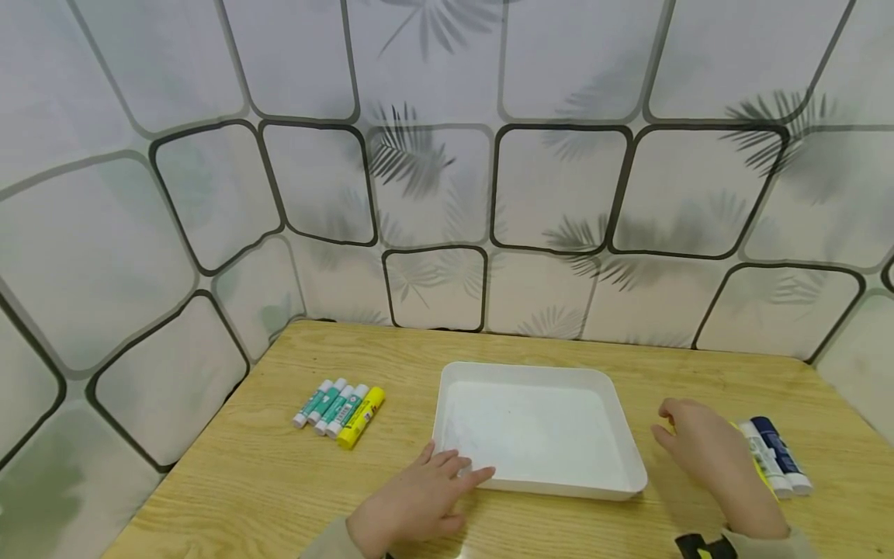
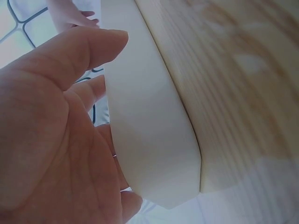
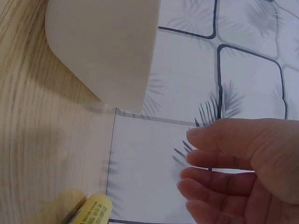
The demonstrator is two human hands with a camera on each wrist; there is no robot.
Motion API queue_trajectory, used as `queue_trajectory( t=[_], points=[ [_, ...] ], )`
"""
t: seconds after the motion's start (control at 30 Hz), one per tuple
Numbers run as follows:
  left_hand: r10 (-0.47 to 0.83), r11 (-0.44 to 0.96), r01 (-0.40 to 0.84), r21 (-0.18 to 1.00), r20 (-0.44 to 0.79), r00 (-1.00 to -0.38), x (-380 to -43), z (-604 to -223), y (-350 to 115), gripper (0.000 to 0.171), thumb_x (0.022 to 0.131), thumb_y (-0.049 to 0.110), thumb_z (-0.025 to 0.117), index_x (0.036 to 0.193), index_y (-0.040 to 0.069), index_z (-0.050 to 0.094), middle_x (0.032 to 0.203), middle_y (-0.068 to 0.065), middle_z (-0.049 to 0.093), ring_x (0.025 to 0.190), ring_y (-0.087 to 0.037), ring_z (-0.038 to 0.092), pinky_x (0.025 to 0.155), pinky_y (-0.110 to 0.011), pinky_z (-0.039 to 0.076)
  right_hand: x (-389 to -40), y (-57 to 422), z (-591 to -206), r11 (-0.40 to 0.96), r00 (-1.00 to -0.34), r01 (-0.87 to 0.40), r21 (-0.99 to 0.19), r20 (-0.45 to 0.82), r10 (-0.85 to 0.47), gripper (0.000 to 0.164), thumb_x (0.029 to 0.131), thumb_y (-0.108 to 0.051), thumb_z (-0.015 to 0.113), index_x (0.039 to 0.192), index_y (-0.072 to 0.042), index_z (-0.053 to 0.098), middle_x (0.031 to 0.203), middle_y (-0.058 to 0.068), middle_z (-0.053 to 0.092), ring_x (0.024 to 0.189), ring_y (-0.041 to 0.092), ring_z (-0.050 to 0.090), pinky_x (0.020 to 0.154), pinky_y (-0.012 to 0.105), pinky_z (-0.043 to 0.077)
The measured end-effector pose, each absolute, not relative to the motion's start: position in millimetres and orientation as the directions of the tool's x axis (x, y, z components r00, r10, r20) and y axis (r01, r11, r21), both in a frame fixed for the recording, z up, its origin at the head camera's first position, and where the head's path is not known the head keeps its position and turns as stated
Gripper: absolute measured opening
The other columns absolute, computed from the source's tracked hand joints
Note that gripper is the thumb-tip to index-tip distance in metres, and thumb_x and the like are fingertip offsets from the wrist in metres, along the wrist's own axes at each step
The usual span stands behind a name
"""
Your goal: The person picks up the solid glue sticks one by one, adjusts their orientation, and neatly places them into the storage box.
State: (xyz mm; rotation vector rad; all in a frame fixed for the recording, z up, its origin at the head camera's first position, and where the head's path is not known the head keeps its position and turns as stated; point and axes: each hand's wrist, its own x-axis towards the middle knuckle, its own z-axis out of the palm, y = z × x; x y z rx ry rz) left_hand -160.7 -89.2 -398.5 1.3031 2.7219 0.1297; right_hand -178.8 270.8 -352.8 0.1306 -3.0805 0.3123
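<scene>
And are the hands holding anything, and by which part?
The right hand holds nothing. The left hand has its fingers over the rim at the near-left corner of the white tray, but I can't tell whether it grips there.

Right of the right fingers [image 1: 669, 407], a yellow cylindrical tube [image 1: 763, 472] is mostly hidden; left of the left fingers [image 1: 478, 477], green-and-white cylindrical tubes [image 1: 337, 409] bear illegibly small print.

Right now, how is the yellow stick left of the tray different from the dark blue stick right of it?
The yellow stick is yellow from end to end, while the dark blue stick has a white near end. In the head view, the yellow stick's far end slants right; the dark blue stick's slants left. Both lie on the wooden table, each at the end of a row.
</scene>
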Motion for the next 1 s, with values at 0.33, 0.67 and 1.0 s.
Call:
queue_trajectory(
  t=[0.33, 0.67, 1.0],
  points=[
    [0.781, 0.624, 0.769, 0.138, -0.069, -0.621, -160, -398, -90, 0.06, 0.084, 0.031, 0.057, 0.137, 0.028, 0.03, 0.127, -0.001, 0.044, 0.119, -0.019, 0.037, 0.095, -0.05, 0.029, -181, 276, -356, 0.982, -0.999, -0.019, -0.187, 0.032, -0.013, 0.029, 0.078, -0.015, 0.063, 0.093, 0.008, 0.057, 0.08, 0.018, 0.058, 0.061, 0.021, 0.052, 0.05, 0.038, 0.043],
    [0.78, 0.626, 0.767, 0.143, -0.077, -0.622, -160, -397, -89, 0.06, 0.084, 0.032, 0.057, 0.137, 0.028, 0.03, 0.127, 0.0, 0.044, 0.118, -0.019, 0.037, 0.095, -0.05, 0.029, -188, 288, -363, 0.981, -0.997, 0.066, -0.181, -0.058, 0.057, 0.03, 0.079, -0.017, 0.061, 0.094, 0.008, 0.054, 0.083, 0.021, 0.056, 0.065, 0.025, 0.052, 0.051, 0.041, 0.043],
    [0.785, 0.618, 0.772, 0.148, -0.066, -0.616, -160, -397, -90, 0.06, 0.083, 0.029, 0.057, 0.137, 0.027, 0.031, 0.127, 0.0, 0.045, 0.118, -0.018, 0.037, 0.095, -0.05, 0.029, -191, 295, -369, 0.979, -0.99, 0.118, -0.169, -0.103, 0.101, 0.034, 0.079, -0.016, 0.06, 0.095, 0.013, 0.053, 0.082, 0.022, 0.055, 0.064, 0.024, 0.05, 0.053, 0.043, 0.043]
  ],
)
